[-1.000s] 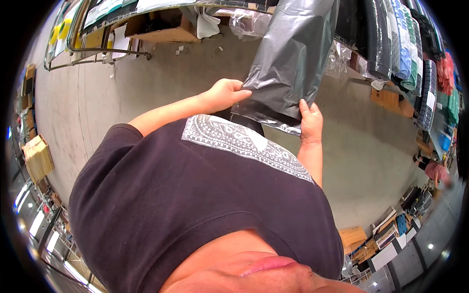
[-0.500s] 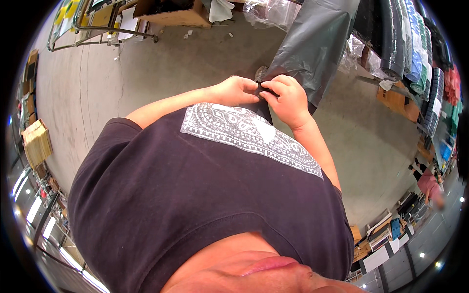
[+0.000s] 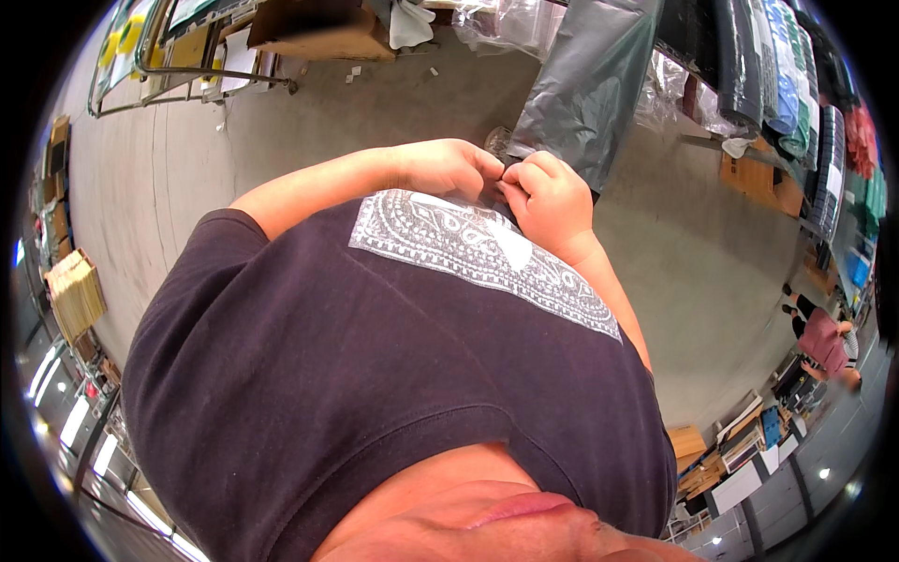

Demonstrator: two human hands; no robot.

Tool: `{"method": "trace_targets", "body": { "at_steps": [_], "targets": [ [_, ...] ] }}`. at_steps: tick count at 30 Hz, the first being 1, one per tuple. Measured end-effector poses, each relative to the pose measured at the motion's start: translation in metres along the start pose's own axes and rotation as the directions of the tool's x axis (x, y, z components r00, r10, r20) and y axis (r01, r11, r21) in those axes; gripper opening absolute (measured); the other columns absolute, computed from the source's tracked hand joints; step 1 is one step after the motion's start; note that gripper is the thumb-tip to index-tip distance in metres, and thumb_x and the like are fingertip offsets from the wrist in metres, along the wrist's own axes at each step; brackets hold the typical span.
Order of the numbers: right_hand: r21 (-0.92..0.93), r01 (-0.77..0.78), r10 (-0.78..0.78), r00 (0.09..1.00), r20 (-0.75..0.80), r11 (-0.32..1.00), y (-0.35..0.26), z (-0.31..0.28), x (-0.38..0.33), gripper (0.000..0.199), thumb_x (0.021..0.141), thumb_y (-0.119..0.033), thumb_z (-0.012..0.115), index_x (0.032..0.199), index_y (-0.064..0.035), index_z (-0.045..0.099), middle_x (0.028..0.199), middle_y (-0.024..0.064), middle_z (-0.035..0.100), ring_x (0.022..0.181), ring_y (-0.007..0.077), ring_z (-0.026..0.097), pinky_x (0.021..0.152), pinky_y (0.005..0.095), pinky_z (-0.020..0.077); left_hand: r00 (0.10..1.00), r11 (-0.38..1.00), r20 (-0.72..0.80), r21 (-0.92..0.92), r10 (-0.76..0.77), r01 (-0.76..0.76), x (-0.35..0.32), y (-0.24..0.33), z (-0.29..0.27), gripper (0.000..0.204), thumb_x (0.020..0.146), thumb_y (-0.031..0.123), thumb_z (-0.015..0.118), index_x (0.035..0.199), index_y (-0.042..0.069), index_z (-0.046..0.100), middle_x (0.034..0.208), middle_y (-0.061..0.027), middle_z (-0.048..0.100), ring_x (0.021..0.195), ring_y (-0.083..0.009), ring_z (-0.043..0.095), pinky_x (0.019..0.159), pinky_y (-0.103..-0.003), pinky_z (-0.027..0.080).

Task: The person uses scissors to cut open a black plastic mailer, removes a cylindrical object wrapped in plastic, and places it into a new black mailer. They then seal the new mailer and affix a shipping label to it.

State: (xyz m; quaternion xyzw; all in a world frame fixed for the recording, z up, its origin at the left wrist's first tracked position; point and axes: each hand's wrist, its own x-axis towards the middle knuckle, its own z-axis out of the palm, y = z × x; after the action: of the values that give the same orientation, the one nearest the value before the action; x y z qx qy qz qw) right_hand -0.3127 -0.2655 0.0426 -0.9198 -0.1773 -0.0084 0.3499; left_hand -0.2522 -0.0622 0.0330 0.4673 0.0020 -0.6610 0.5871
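My left hand (image 3: 453,169) and my right hand (image 3: 551,201) meet in front of my chest, their fingertips almost touching. Both are closed in a pinch. Whatever sits between the fingers is dark and too small to make out. Just beyond them a dark grey plastic sheet (image 3: 595,80) hangs down toward my right hand, glossy and creased. Its lower end is partly hidden behind that hand, and I cannot tell whether the fingers hold its edge.
Rolls of fabric (image 3: 785,75) in blue, green and black lie at the far right. Clear plastic wrap (image 3: 510,28) bunches beside the grey sheet. A cardboard box (image 3: 323,33) and a metal cart (image 3: 201,70) stand at the far left. Another person (image 3: 824,342) is off to the right.
My left hand has moved right, closing the gap between my fingertips. The other person at the right has shifted position. The whole view has tilted slightly.
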Motion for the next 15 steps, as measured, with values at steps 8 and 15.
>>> {"method": "trace_targets", "body": {
  "at_steps": [8,15],
  "targets": [
    [0.274,0.015,0.040,0.980,-0.195,0.962,-0.002,-0.017,-0.023,0.017,0.069,-0.003,0.078,0.073,-0.0069,0.062,0.073,0.0057,0.059,0.066,0.0270,0.058,0.058,0.0378,0.0466,0.354,-0.356,0.302,0.930,0.885,0.095,0.029,0.051,-0.015,0.054,0.069,0.018,0.077,0.121,0.012,0.065,0.141,-0.0075,0.052,0.136,-0.0276,0.042,0.114,-0.046,0.029],
    [0.137,0.062,-0.052,0.996,-0.074,0.989,0.024,-0.020,-0.127,0.013,0.073,-0.005,0.072,0.076,-0.0068,0.059,0.078,0.0076,0.060,0.072,0.0285,0.060,0.064,0.0381,0.0487,0.416,-0.797,0.737,0.603,0.533,-0.047,0.060,0.086,-0.048,0.023,0.076,0.013,0.067,0.098,0.017,0.071,0.135,0.0071,0.059,0.142,-0.0206,0.038,0.120,-0.045,0.019]
  ]
}}
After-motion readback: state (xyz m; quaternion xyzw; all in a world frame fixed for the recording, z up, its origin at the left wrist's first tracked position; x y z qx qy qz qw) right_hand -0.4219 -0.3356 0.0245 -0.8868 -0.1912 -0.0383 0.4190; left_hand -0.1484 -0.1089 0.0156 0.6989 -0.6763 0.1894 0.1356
